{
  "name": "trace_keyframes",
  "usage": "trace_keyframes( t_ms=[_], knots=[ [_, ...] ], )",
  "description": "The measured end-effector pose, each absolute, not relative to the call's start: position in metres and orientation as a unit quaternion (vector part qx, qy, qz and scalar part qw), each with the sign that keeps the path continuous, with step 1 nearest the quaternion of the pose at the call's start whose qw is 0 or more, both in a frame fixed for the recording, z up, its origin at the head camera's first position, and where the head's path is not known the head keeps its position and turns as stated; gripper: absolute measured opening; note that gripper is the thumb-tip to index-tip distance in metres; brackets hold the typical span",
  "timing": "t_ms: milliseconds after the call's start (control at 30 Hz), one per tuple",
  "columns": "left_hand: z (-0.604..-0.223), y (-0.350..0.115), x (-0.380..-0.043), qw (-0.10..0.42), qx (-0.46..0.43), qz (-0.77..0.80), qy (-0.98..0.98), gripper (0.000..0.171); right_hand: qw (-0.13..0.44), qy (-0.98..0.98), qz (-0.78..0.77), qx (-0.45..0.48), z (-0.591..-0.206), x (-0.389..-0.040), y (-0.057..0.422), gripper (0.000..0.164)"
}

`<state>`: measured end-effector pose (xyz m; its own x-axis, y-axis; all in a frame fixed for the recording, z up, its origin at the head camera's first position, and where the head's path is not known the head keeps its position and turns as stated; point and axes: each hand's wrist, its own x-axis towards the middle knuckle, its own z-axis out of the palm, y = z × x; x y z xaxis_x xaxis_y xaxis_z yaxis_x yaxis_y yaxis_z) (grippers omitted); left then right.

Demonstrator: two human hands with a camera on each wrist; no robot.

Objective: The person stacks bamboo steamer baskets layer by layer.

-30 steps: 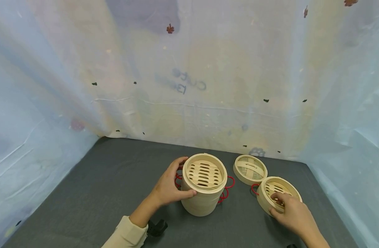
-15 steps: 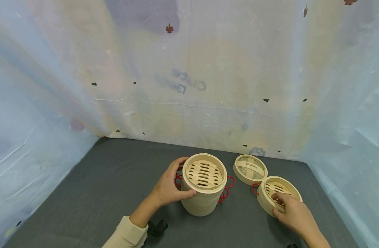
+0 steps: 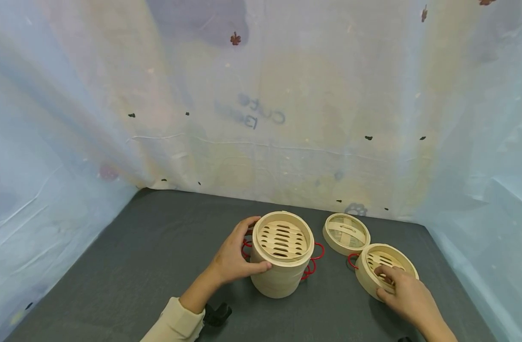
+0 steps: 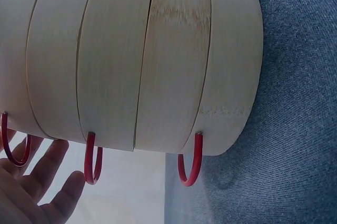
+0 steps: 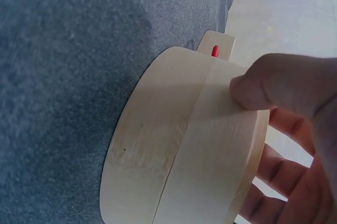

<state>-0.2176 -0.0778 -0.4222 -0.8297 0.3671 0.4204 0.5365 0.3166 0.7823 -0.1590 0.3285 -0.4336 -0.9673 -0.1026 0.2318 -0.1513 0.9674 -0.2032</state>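
Observation:
In the head view, a stack of bamboo steamer baskets (image 3: 277,280) stands upright mid-table, its slatted top basket open. Red handle loops (image 4: 196,161) stick out from its sides. My left hand (image 3: 232,254) holds the stack near the top, thumb across the front and fingers round the far left side. To the right sits a separate bamboo steamer basket (image 3: 365,278) with a red loop on its left. My right hand (image 3: 406,294) pinches its near rim, thumb on the outer wall (image 5: 174,129) and fingers over the inside.
A round bamboo steamer lid (image 3: 345,232) with a strap handle lies behind the separate basket, right at its edge. The dark grey tabletop (image 3: 128,266) is bordered by pale plastic sheeting (image 3: 286,156) at the back and sides.
My right thumb has shifted slightly right along the separate basket's wall. The left hand and the stack stay as they were; the head view has shifted a little.

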Motion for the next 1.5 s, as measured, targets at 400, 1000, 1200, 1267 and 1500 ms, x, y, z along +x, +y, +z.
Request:
trace_keyframes(
  t_ms=[400, 1000, 1200, 1267, 1500],
  knots=[
    [-0.4227, -0.0774, -0.2178, 0.086, -0.285, -0.52, -0.801, 0.095, 0.128, -0.984, 0.104, 0.071, -0.4352, -0.1591, 0.3286, 0.03],
    [-0.4255, -0.0776, -0.2184, 0.083, -0.284, -0.525, -0.798, 0.094, 0.118, -0.985, 0.106, 0.066, -0.4386, -0.161, 0.3293, 0.03],
    [-0.4239, -0.0771, -0.2172, 0.093, -0.282, -0.509, -0.808, 0.094, 0.15, -0.979, 0.111, 0.077, -0.4395, -0.1615, 0.3287, 0.03],
    [-0.4239, -0.0771, -0.2174, 0.094, -0.281, -0.508, -0.809, 0.094, 0.159, -0.978, 0.111, 0.075, -0.4401, -0.1613, 0.328, 0.03],
    [-0.4248, -0.0773, -0.2181, 0.094, -0.28, -0.508, -0.809, 0.094, 0.159, -0.98, 0.109, 0.054, -0.4384, -0.1603, 0.3264, 0.029]
  ],
)
